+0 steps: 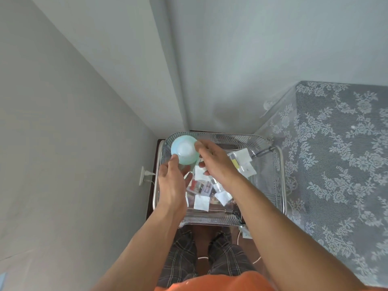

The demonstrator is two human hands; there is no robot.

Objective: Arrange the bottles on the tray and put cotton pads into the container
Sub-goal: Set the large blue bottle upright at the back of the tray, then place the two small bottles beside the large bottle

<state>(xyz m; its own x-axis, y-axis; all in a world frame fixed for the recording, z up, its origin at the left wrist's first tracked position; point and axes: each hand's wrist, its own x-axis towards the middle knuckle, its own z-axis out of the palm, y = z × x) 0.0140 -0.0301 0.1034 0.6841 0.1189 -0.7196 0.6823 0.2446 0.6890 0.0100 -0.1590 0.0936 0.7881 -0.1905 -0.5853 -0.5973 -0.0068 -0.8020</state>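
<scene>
Steadying a pale blue bottle (184, 151) at the far left corner of the clear tray (266, 181), left hand (171, 183) spread open beside its base, right hand (214, 159) with fingertips on its rim, grip loose. Could tip against the tray wall if nudged off balance. Cotton pads (201, 202) lying loose on the tray floor among small packets; easily scattered or dragged by a forearm. Container not identifiable.

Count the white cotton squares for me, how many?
4 in view: cotton pads at the tray's far right, under the right hand, and two nearest. Hands may hide more.
</scene>
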